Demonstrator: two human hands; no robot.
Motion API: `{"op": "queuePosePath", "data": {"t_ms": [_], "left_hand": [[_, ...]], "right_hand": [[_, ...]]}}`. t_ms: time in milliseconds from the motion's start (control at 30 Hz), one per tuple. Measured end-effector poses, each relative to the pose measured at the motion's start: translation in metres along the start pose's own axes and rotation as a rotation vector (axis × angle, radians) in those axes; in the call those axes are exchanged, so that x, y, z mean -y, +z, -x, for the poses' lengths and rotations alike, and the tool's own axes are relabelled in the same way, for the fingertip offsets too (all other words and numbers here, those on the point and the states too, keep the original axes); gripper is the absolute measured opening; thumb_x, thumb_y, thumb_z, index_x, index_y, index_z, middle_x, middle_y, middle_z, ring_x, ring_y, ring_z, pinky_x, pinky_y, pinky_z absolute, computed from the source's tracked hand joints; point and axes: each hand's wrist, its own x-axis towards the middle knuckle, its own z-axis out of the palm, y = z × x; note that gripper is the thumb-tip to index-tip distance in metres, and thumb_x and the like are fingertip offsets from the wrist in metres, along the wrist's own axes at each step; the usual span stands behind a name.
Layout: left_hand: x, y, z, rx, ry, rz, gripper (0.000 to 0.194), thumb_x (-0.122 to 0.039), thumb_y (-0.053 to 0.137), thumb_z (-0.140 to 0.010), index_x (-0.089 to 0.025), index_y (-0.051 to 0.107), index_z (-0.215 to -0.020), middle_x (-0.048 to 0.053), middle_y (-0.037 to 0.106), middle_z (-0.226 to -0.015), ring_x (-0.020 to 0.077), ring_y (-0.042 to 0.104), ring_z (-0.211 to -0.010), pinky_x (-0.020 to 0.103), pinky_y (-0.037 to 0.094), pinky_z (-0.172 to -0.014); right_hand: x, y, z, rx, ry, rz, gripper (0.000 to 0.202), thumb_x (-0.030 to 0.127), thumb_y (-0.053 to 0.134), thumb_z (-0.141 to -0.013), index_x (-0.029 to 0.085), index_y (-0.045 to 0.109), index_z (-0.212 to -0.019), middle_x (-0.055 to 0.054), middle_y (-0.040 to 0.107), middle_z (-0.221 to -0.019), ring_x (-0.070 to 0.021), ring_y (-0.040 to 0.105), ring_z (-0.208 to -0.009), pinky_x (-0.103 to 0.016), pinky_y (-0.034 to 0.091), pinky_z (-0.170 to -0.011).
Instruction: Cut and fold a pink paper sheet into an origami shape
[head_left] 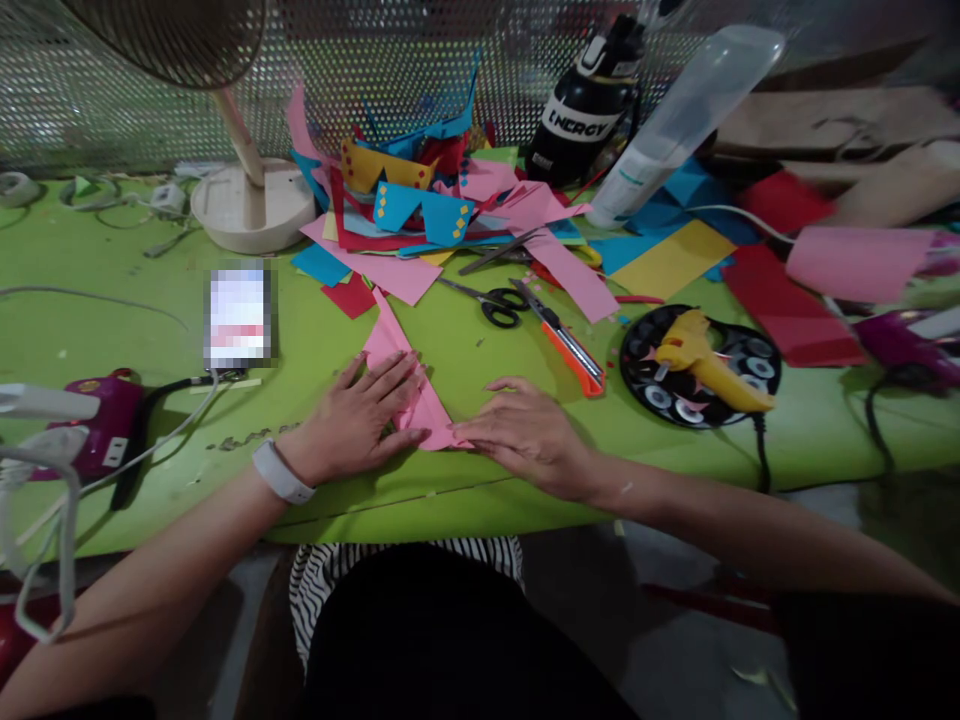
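A folded piece of pink paper lies on the table in front of me, narrowing to a point at its far end. My left hand, with a light band at the wrist, rests flat on its left part with fingers stretched out. At the paper's near right corner, my right hand has its thumb and fingers closed on the edge. Just beyond my right hand are black-handled scissors and an orange utility knife.
Paper glasses and coloured sheets are piled at the back. A yellow glue gun sits on a black round tray at the right. A phone, a fan base and cables occupy the left. A black bottle stands behind.
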Motion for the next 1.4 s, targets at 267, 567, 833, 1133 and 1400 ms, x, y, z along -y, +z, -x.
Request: {"op": "queuePosePath", "data": {"t_ms": [267,567,833,1133,1400], "left_hand": [[0.0,0.001,0.001,-0.019,0.012,0.008,0.064,-0.058,0.032,-0.096,-0.02,0.027,-0.148,0.008,0.026,-0.157,0.0219,0.019,-0.147,0.047,0.01,-0.12],[0.001,0.001,0.001,-0.009,0.019,0.015,0.063,-0.056,0.03,-0.096,-0.019,0.029,-0.148,0.008,0.025,-0.158,0.0221,0.017,-0.147,0.047,0.009,-0.12],[-0.001,-0.002,0.001,0.015,0.002,0.029,0.066,-0.058,0.033,-0.095,-0.017,0.032,-0.146,0.01,0.024,-0.157,0.0239,0.017,-0.147,0.048,0.011,-0.12],[-0.001,-0.003,0.001,0.026,-0.002,0.025,0.069,-0.061,0.032,-0.094,-0.017,0.031,-0.147,0.01,0.023,-0.158,0.023,0.016,-0.147,0.046,0.007,-0.121],[-0.001,-0.001,0.001,0.006,0.002,0.035,0.067,-0.059,0.035,-0.094,-0.021,0.026,-0.148,0.008,0.024,-0.158,0.0221,0.018,-0.147,0.048,0.008,-0.12]], "right_hand": [[-0.003,0.002,-0.011,0.056,0.244,-0.102,0.019,0.034,0.058,-0.092,0.021,0.071,-0.087,-0.002,0.07,-0.072,-0.0165,0.061,-0.071,-0.033,0.044,-0.075],[-0.002,0.004,-0.042,0.197,0.763,-0.414,0.029,0.031,0.066,-0.083,0.018,0.054,-0.106,0.001,0.071,-0.074,-0.0151,0.064,-0.068,-0.028,0.045,-0.065],[0.0,0.009,-0.039,0.142,0.711,-0.447,0.014,0.028,0.066,-0.083,0.019,0.06,-0.091,-0.001,0.072,-0.077,-0.0144,0.065,-0.071,-0.028,0.049,-0.066],[0.0,0.006,-0.032,0.146,0.667,-0.455,0.015,0.033,0.065,-0.084,0.018,0.065,-0.082,-0.002,0.071,-0.079,-0.0146,0.064,-0.074,-0.027,0.049,-0.069],[0.008,0.006,-0.032,0.191,0.649,-0.205,0.015,0.03,0.057,-0.09,0.019,0.059,-0.081,-0.001,0.067,-0.072,-0.0133,0.059,-0.064,-0.026,0.043,-0.06]]}}
